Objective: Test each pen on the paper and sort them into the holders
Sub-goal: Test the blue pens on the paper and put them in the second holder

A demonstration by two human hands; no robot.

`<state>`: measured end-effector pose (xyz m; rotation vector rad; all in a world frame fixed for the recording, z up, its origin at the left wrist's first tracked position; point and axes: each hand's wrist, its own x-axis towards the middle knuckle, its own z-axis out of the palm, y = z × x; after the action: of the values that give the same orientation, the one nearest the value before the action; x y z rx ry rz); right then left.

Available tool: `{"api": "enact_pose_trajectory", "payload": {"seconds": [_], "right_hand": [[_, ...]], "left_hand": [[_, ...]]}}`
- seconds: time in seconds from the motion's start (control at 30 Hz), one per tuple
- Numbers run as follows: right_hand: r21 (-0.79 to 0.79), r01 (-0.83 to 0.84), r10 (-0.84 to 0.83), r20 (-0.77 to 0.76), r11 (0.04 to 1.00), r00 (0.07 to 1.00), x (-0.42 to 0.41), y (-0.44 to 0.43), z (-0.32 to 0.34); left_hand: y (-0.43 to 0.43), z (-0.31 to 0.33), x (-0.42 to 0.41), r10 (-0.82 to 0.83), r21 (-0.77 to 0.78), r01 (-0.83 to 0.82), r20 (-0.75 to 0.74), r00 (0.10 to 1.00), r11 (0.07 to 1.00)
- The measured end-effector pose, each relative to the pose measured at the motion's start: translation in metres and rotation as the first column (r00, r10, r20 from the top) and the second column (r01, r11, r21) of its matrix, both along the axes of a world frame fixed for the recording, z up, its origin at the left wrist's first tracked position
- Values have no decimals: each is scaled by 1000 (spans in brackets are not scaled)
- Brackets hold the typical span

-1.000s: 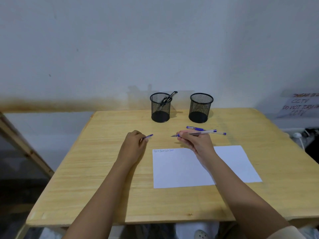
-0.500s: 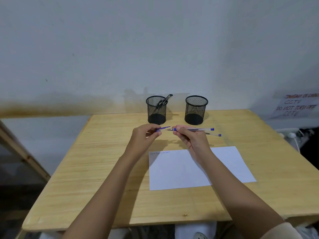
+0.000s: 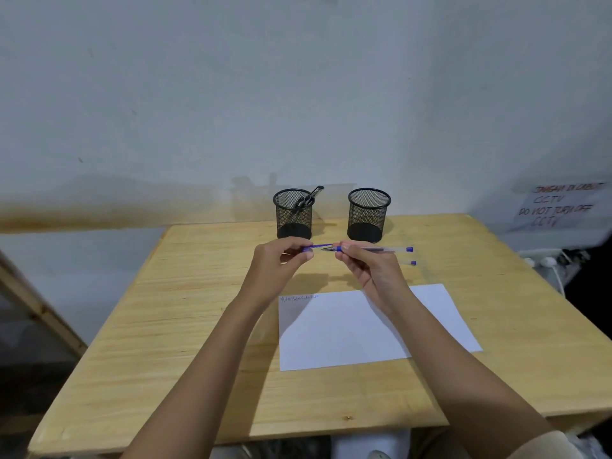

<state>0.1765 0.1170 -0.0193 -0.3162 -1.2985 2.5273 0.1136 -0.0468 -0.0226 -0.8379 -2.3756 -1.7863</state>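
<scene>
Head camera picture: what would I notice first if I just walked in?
Above the middle of the wooden table, the left hand pinches a blue pen cap and the right hand holds a blue pen, tip toward the cap. Behind them stand two black mesh cups: the left holder, with dark pens in it, and the right holder. A white paper lies nearer, under the right forearm.

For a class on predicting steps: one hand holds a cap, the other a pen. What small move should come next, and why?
Probably slide the cap in the left hand onto the pen in the right hand: cap and pen tip are lined up, close together, and the paper already carries a scribble, so this pen looks tested.
</scene>
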Motion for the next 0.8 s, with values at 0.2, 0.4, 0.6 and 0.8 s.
{"api": "enact_pose_trajectory", "payload": {"seconds": [0.2, 0.4, 0.6, 0.8], "right_hand": [[38, -63, 64, -8, 997, 998, 2, -1, 4], [210, -59, 77, -79, 976, 994, 6, 12, 19], [185, -33, 53, -105, 982, 993, 8, 21, 18], [165, -50, 65, -86, 985, 994, 6, 24, 11]], "left_hand": [[12, 6, 4, -64, 28, 62, 44, 997, 998], [23, 15, 1, -108, 58, 107, 0, 994, 993], [36, 21, 1, -108, 98, 110, -29, 994, 989], [38, 14, -1, -126, 114, 121, 43, 991, 986]]}}
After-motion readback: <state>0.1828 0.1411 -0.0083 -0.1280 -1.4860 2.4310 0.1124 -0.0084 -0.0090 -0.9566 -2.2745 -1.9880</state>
